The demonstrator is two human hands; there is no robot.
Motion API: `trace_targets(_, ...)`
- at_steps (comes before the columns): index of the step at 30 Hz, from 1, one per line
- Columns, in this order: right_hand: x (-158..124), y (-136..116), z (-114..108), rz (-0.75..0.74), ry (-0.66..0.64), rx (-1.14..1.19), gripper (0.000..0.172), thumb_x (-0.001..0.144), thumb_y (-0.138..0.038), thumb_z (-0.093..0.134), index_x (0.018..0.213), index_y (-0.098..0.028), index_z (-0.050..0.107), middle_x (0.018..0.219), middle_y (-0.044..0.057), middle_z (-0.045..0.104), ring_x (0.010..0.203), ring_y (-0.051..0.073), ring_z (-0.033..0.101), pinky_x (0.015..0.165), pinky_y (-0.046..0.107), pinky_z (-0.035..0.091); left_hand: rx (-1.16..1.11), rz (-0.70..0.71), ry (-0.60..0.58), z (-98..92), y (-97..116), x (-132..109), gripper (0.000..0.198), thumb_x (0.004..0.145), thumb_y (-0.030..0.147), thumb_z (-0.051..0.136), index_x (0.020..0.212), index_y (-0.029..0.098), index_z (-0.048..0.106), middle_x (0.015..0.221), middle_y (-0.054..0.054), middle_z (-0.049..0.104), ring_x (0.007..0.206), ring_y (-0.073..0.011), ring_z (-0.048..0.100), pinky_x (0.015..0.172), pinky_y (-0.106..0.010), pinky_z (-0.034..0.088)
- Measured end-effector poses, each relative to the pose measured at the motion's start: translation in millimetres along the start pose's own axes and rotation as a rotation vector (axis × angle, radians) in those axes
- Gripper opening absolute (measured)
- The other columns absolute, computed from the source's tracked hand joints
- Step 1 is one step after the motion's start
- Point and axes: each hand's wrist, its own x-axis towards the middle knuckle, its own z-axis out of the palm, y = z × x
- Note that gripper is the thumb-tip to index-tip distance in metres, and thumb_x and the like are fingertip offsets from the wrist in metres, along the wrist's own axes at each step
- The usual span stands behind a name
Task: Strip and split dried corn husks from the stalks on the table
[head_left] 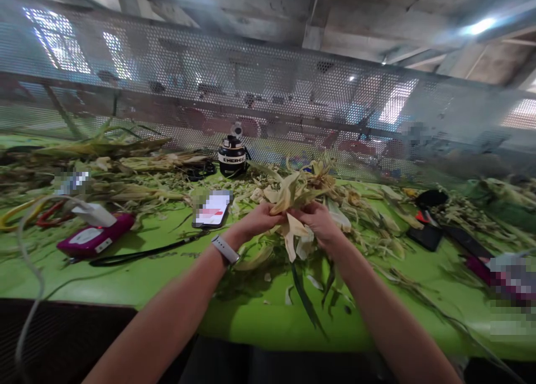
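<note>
The left hand [263, 219] and right hand [319, 222], fingers closed, grip a bunch of husks [288, 191] to the right and in front of the black bottle [232, 161]. A phone [213, 208] lies before that bottle on the bench [176, 286].

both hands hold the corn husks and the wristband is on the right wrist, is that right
The wristband is on the left wrist, not the right, as the head view shows. The left hand and right hand do both hold the corn husks.
</note>
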Motion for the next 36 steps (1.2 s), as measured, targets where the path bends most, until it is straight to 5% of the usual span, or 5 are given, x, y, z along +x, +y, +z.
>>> trace_targets(6,0,-1,-3,-0.186,0.152,-0.153,0.026,0.059,-0.038,0.070,0.071,-0.016,0.062,0.071,0.002,0.064,0.063,0.015,0.055,0.061,0.028,0.043,-0.245,-0.178,-0.017,-3.2,-5,1,0.039,0.067,0.047,0.060,0.049,0.019,0.039,0.044,0.009,0.026,0.039,-0.0039,0.018,0.040,-0.024,0.014)
trace_targets(12,0,-2,-5,-0.347,0.319,-0.541,0.020,0.065,-0.035,0.063,0.066,-0.018,0.051,0.060,-0.004,0.049,0.056,0.011,0.043,0.055,0.024,0.036,-0.105,-0.212,0.033,6.2,-9,3,0.039,0.067,0.047,0.067,0.050,0.017,0.047,0.040,0.008,0.033,0.038,-0.0042,0.023,0.040,-0.024,0.014)
trace_targets(21,3,-4,-9,-0.030,0.031,0.001,0.039,0.049,-0.032,0.077,0.080,-0.019,0.059,0.068,-0.001,0.065,0.063,0.016,0.058,0.061,0.028,0.046,-0.335,-0.225,0.134,5.8,-13,6,0.016,0.063,0.020,0.070,0.078,0.012,0.068,0.070,-0.002,0.068,0.060,-0.0097,0.058,0.056,-0.020,0.043)
trace_targets(27,6,-2,-19,0.082,0.003,-0.089,0.027,0.052,-0.037,0.074,0.059,-0.016,0.059,0.049,-0.005,0.054,0.045,0.008,0.044,0.047,0.022,0.034,-0.323,-0.139,0.096,3.6,-18,7,0.024,0.058,0.023,0.076,0.079,0.012,0.069,0.077,-0.004,0.071,0.065,-0.0114,0.060,0.063,-0.022,0.046)
trace_targets(36,11,7,-16,-0.230,0.082,-0.445,0.029,0.072,-0.043,0.059,0.057,-0.020,0.050,0.051,-0.004,0.048,0.050,0.011,0.043,0.050,0.024,0.034,-0.299,-0.014,0.156,3.9,-18,13,0.029,0.057,0.027,0.078,0.079,0.011,0.068,0.073,-0.001,0.068,0.067,-0.0094,0.058,0.069,-0.022,0.045)
